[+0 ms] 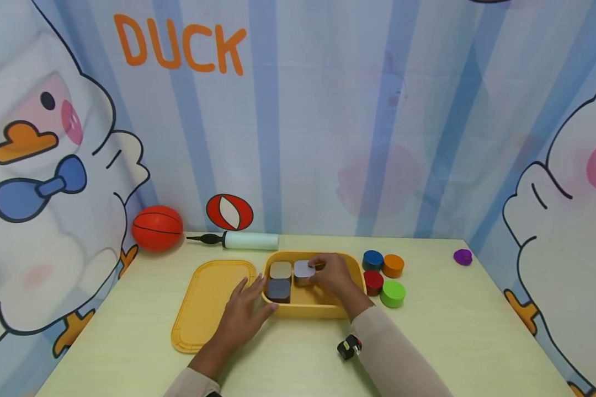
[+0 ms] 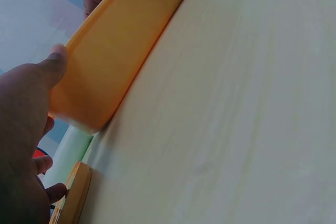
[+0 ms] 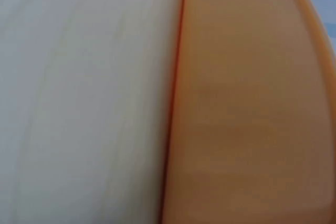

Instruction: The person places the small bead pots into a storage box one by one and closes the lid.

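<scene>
A yellow rectangular box (image 1: pixel 318 312) stands on the table, and its orange-looking outer wall (image 2: pixel 113 51) fills part of both wrist views. Inside, at the left, are a square block with a beige top (image 1: pixel 280 269) and a dark grey one (image 1: pixel 278 290). My right hand (image 1: pixel 334 274) reaches into the box and pinches a square block with a pale lilac top (image 1: pixel 304 268) beside them. My left hand (image 1: pixel 243 313) touches the box's left end, fingers spread, thumb (image 2: pixel 56 59) against the wall near the rim. The right wrist view shows no hand.
Left of the box lies a flat yellow lid (image 1: pixel 203 311). Blue (image 1: pixel 373 259), orange (image 1: pixel 393 265), red (image 1: pixel 373 282) and green (image 1: pixel 393 293) round blocks stand at its right. Behind are a red ball (image 1: pixel 157 228) and a pump (image 1: pixel 250 240); a purple object (image 1: pixel 463 257) lies far right.
</scene>
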Demonstrator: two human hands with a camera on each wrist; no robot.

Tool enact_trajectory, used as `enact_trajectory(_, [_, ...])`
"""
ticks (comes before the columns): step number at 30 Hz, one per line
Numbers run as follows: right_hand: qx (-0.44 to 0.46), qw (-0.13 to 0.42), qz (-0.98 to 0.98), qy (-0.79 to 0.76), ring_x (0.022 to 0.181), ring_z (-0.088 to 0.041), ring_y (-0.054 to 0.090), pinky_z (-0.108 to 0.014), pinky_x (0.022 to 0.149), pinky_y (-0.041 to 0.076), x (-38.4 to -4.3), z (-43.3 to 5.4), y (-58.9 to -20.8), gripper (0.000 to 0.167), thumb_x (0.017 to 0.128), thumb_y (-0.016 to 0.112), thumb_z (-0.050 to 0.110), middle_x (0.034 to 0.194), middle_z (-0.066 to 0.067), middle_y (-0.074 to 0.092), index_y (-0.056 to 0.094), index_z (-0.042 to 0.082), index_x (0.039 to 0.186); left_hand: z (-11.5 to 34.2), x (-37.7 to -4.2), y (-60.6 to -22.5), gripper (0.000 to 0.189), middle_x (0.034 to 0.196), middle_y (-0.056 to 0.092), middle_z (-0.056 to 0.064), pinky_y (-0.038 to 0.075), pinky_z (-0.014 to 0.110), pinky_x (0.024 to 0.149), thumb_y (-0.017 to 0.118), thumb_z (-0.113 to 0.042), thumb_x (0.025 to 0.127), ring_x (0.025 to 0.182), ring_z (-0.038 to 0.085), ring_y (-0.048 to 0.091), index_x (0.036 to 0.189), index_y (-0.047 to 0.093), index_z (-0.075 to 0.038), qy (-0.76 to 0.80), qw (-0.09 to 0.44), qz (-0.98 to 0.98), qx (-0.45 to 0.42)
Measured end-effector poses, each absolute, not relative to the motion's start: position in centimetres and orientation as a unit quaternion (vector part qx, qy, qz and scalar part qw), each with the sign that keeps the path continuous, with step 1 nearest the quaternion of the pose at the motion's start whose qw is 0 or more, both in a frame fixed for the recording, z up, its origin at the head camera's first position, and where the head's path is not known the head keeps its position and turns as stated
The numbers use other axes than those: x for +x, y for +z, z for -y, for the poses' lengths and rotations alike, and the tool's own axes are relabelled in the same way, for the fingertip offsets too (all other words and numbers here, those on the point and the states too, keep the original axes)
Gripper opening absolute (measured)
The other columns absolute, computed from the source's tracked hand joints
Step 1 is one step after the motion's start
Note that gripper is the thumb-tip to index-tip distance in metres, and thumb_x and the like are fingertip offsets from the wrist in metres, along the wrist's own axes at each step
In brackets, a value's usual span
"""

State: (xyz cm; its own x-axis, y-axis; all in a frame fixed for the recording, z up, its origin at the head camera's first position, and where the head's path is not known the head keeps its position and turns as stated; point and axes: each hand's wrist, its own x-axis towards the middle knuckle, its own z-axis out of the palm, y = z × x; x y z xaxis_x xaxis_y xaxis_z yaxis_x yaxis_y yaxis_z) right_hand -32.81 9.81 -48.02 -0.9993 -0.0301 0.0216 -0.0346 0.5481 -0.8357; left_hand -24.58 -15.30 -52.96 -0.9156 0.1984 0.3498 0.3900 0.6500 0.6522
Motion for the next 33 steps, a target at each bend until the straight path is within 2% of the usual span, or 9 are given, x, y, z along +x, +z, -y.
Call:
enact_trajectory(4, [0.02,0.002,0.882,0.472,0.116,-0.033,0.073,-0.042,0.096,0.065,-32.7,-9.44,-48.28,0.029,0.086,0.088,-0.005,0.123,-0.017,0.079,0.082,0.005,0.113,15.34,-24.55,-52.85,0.074,0.17,0.047,0.015,0.029,0.079,0.126,0.076,-0.04,0.103,0.164,0.055,0.028,0.162,0.05,-0.003,-0.384,0.127,0.9,-0.165])
enact_trajectory(14, [0.034,0.004,0.882,0.471,0.114,-0.035,0.076,-0.04,0.09,0.068,-32.49,-9.19,-48.29,0.031,0.087,0.087,-0.006,0.124,-0.02,0.078,0.082,0.002,0.117,15.35,-24.56,-52.94,0.075,0.171,0.047,0.013,0.028,0.079,0.126,0.075,-0.043,0.103,0.164,0.055,0.028,0.163,0.05,-0.005,-0.387,0.118,0.901,-0.156])
enact_trajectory(33, [0.045,0.012,0.886,0.461,0.115,-0.036,0.074,-0.044,0.095,0.067,-32.45,-9.02,-48.09,0.031,0.086,0.088,-0.005,0.122,-0.02,0.078,0.083,0.002,0.116,15.31,-24.63,-52.97,0.074,0.169,0.047,0.015,0.029,0.077,0.127,0.076,-0.039,0.102,0.164,0.055,0.028,0.162,0.051,-0.004,-0.382,0.129,0.9,-0.164])
